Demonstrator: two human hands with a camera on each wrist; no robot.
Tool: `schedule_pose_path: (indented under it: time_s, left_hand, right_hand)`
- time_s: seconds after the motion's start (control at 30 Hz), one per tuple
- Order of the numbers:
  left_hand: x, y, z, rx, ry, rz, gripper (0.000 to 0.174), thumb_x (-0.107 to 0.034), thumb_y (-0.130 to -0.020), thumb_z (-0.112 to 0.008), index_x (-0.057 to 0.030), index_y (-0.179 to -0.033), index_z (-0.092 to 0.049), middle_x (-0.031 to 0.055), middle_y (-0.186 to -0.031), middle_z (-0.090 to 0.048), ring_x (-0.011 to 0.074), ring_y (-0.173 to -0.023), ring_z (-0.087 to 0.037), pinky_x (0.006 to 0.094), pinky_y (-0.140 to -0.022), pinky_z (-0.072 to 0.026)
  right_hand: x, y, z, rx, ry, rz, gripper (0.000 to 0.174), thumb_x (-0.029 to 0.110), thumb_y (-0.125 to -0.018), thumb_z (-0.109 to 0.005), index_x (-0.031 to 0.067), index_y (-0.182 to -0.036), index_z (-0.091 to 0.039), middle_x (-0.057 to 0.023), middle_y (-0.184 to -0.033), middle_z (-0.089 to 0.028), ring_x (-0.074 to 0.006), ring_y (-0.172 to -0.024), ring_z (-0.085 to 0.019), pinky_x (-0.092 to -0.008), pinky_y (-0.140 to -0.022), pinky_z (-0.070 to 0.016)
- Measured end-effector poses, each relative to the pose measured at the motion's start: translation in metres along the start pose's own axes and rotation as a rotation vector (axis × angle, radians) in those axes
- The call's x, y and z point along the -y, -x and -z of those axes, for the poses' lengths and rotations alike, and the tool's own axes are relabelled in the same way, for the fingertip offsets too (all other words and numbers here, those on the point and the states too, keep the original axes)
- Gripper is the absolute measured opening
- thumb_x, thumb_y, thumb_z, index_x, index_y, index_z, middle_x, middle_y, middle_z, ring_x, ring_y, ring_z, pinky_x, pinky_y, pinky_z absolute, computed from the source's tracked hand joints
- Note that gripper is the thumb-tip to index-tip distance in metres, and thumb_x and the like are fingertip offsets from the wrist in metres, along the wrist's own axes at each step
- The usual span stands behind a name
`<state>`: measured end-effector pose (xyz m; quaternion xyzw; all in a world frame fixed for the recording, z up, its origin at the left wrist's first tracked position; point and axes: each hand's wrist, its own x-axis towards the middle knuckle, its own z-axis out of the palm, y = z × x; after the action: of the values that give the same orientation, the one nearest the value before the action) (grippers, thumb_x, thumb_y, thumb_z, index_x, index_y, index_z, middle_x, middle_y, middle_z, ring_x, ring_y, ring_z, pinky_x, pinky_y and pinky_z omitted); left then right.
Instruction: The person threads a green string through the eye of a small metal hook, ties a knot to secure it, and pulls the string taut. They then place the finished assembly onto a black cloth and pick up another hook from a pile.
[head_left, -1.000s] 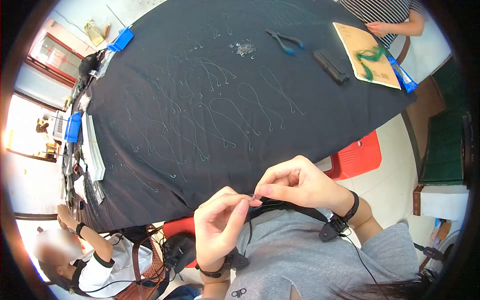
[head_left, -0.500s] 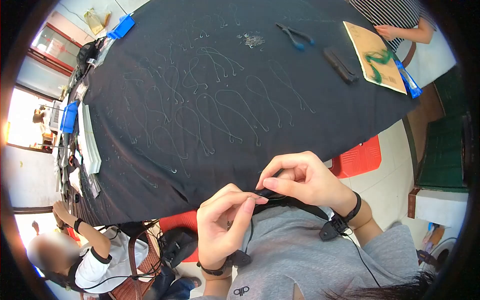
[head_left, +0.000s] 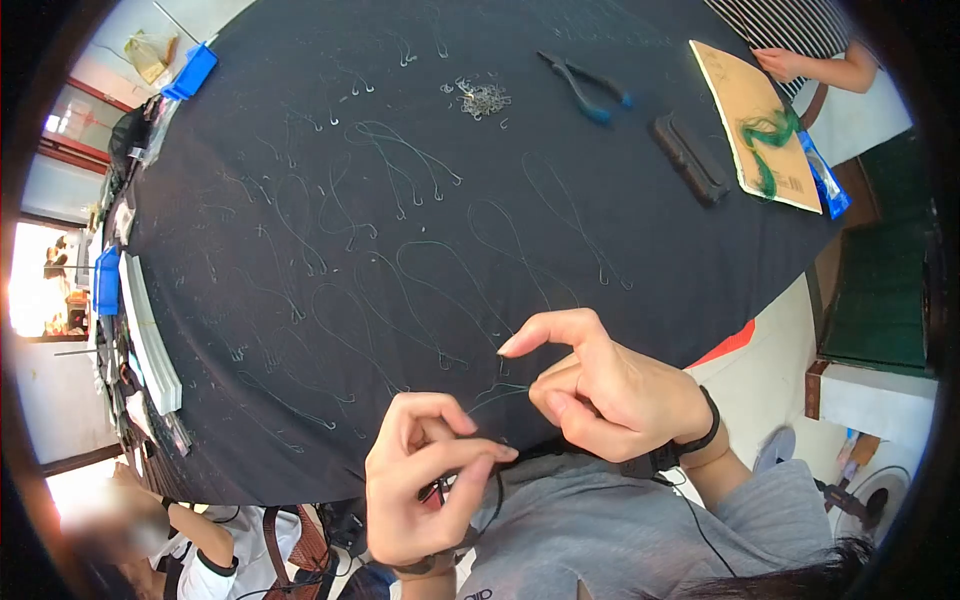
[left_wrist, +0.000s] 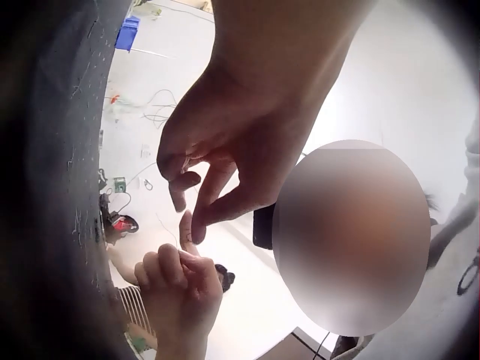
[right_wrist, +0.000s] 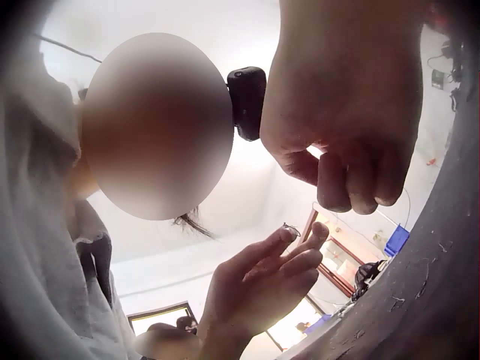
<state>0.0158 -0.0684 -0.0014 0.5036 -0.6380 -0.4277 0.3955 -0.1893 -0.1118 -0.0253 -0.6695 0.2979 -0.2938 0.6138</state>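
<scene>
My left hand pinches a small hook between thumb and index finger, at the front edge of the black cloth. The hook shows at its thumb tip in the right wrist view. To the right, apart from it, my right hand holds thin green line between thumb and curled fingers, its index finger raised and bent. Part of the line is hidden by the fingers. Beyond the hands, several looped lines with hooks at their ends lie on the cloth.
Farther back are a heap of loose hooks, pliers and a dark oblong object. Green thread lies on cardboard at the right. Blue bins stand left. One person sits at lower left, another at upper right.
My hands have moved apart, and the right index finger has lifted away from the thumb. Green line now shows beside the right hand. The head view has shifted, with the cloth's contents lower.
</scene>
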Motion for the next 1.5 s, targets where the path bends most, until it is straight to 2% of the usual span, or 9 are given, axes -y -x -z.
schedule_pose_path:
  time_s: [0.33,0.43,0.57,0.73,0.93,1.0,1.1,1.3,1.5]
  left_hand:
    - [-0.002,-0.008,0.004,0.074,-0.02,0.039,0.019,0.005,-0.062,-0.068,-0.0046,-0.078,-0.074,0.0142,-0.108,-0.061,0.0054,-0.054,-0.042,0.0194,-0.046,-0.0338]
    - [0.003,-0.006,-0.004,0.09,0.056,0.043,0.016,0.008,-0.068,-0.065,-0.0019,-0.079,-0.072,0.0139,-0.102,-0.063,0.0065,-0.06,-0.052,0.0199,-0.049,-0.0395]
    - [0.001,-0.006,-0.005,0.093,0.038,0.051,0.013,0.01,-0.074,-0.062,0.0013,-0.081,-0.069,0.0103,-0.091,-0.066,0.0077,-0.066,-0.06,0.0188,-0.051,-0.0452]
    - [0.004,-0.002,-0.008,0.025,0.07,0.054,0.015,0.01,-0.073,-0.062,0.0013,-0.083,-0.069,0.0095,-0.09,-0.066,0.0041,-0.06,-0.055,0.0176,-0.046,-0.0398]
    - [0.006,0.002,-0.012,-0.028,0.1,0.073,0.015,0.009,-0.074,-0.062,0.001,-0.083,-0.07,0.0093,-0.09,-0.066,0.0016,-0.056,-0.05,0.0166,-0.045,-0.0358]
    - [0.008,0.003,-0.011,-0.033,0.089,0.072,0.014,0.008,-0.075,-0.061,0.0008,-0.083,-0.07,0.0095,-0.09,-0.066,0.0014,-0.056,-0.05,0.0162,-0.045,-0.0349]
    - [0.004,0.004,-0.01,-0.028,0.125,0.149,0.012,0.007,-0.08,-0.053,0.0099,-0.082,-0.064,0.0209,-0.09,-0.059,0.0225,-0.077,-0.062,0.0291,-0.069,-0.0531]
    - [0.013,0.004,-0.011,-0.014,0.263,0.153,0.011,0.007,-0.082,-0.056,0.0063,-0.086,-0.066,0.0148,-0.095,-0.062,0.0144,-0.075,-0.065,0.0196,-0.058,-0.0493]
    - [0.012,0.004,-0.013,0.038,0.31,0.149,0.011,0.009,-0.084,-0.054,0.0086,-0.089,-0.064,0.0169,-0.1,-0.06,0.0218,-0.087,-0.067,0.0255,-0.072,-0.0539]
  right_hand:
    - [0.0,-0.008,0.007,0.12,0.112,0.103,0.056,-0.002,-0.076,-0.046,0.0007,-0.13,-0.029,-0.0055,-0.05,-0.048,-0.024,-0.04,-0.053,-0.0336,-0.04,-0.0381]
    - [0.002,-0.007,0.003,0.107,0.103,0.167,0.057,-0.01,-0.068,-0.047,-0.0063,-0.124,-0.033,0.0012,-0.047,-0.042,-0.0114,-0.037,-0.041,-0.0253,-0.042,-0.0344]
    - [0.002,-0.003,0.002,0.086,0.14,0.156,0.056,-0.008,-0.071,-0.051,-0.0048,-0.125,-0.036,0.0013,-0.049,-0.045,-0.011,-0.037,-0.042,-0.0245,-0.042,-0.0351]
    - [0.01,0.0,0.0,-0.038,0.293,0.214,0.035,0.007,-0.08,-0.063,0.0016,-0.112,-0.049,-0.0103,-0.063,-0.059,-0.0262,-0.054,-0.061,-0.033,-0.048,-0.0463]
    - [0.006,0.002,-0.005,-0.147,0.404,0.271,0.015,0.007,-0.078,-0.069,0.0014,-0.088,-0.059,-0.0093,-0.067,-0.061,-0.0241,-0.06,-0.061,-0.0331,-0.057,-0.0481]
    - [0.005,0.004,-0.004,-0.162,0.414,0.269,0.014,0.005,-0.077,-0.069,0.0019,-0.087,-0.06,-0.0091,-0.067,-0.061,-0.0234,-0.058,-0.06,-0.0333,-0.055,-0.0472]
    - [0.008,0.009,0.001,-0.19,0.396,0.218,0.013,0.002,-0.077,-0.069,0.0023,-0.086,-0.06,-0.0083,-0.066,-0.06,-0.0216,-0.055,-0.058,-0.0327,-0.051,-0.0453]
    - [0.003,0.018,0.009,-0.301,0.236,0.141,0.014,-0.001,-0.079,-0.069,0.0019,-0.092,-0.064,0.0012,-0.055,-0.05,-0.0031,-0.041,-0.04,-0.022,-0.041,-0.0269]
    - [-0.001,0.014,0.005,-0.224,0.199,0.119,0.013,-0.001,-0.079,-0.068,0.0015,-0.092,-0.064,0.0013,-0.051,-0.048,-0.0035,-0.04,-0.04,-0.023,-0.04,-0.027]
